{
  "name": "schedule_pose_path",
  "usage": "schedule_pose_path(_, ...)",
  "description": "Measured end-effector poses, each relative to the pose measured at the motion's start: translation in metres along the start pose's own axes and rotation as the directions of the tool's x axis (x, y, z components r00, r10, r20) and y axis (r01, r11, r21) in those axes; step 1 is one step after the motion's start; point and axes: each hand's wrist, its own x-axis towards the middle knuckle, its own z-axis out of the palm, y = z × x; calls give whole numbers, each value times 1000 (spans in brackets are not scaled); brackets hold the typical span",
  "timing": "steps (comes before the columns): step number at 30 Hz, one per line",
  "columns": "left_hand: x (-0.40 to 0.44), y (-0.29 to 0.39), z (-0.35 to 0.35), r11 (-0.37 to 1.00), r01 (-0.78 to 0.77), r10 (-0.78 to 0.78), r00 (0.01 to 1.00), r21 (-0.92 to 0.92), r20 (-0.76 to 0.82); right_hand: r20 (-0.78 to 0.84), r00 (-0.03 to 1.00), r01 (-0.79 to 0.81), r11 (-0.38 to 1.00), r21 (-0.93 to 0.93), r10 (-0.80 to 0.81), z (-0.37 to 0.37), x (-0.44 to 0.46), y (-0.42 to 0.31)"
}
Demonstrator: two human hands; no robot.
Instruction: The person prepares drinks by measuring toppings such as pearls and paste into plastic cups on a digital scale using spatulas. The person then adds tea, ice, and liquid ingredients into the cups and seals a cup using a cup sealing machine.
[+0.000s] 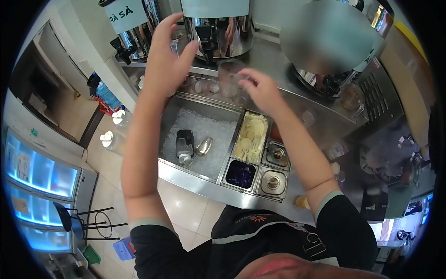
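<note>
My left hand (pixel 168 63) is raised in front of the steel drink dispensers, thumb and fingers apart, with nothing visible in it. Close to its fingertips is the black tap (pixel 205 39) of the middle dispenser (pixel 232 35). My right hand (pixel 261 90) is closed around the side of a clear cup (pixel 228 76), which is slightly blurred and held over the back ledge. Below both hands lies an ice bin (pixel 204 125) of crushed ice, with a metal scoop (pixel 204 146) and a dark bottle-like container (pixel 185 143) resting on the ice.
Right of the ice are a tray of pale yellow topping (pixel 252 135), a dark-filled pan (pixel 240 174) and lidded steel pans (pixel 273 182). Another dispenser (pixel 325 37) and a clear jug (pixel 353 100) stand at the right. White-capped bottles (pixel 108 139) are at the left.
</note>
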Motion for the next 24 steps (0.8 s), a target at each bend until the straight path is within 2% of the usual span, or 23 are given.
schedule_pose_path(2,39,-44,13,999,-29,23,953,18,303,205,959,-209,976,56,194,25,-1,-6)
schedule_pose_path(3,49,-54,19,999,-32,26,951,12,307,217,955,-216,976,33,204,33,5,-6)
schedule_pose_path(5,61,-66,28,990,136,-133,774,42,619,206,957,-210,978,12,204,41,20,-6)
schedule_pose_path(6,61,-69,30,990,134,-129,774,38,620,200,959,-202,979,-7,200,43,28,-5)
schedule_pose_path(8,59,-73,35,996,90,-77,842,2,535,182,966,-186,983,-3,184,45,37,-2)
schedule_pose_path(12,42,-75,36,996,66,-86,855,56,511,208,961,-192,981,40,180,44,43,8)
schedule_pose_path(14,36,-79,39,999,46,-30,900,-27,436,209,960,-193,981,18,185,45,45,12)
schedule_pose_path(18,34,-79,38,998,33,-12,911,-44,412,204,958,-201,979,-18,200,46,46,7)
schedule_pose_path(20,34,-74,36,999,-39,22,918,35,395,193,961,-195,980,-27,197,46,45,2)
schedule_pose_path(24,34,-70,35,999,-33,29,921,3,390,174,968,-181,983,-25,182,47,43,1)
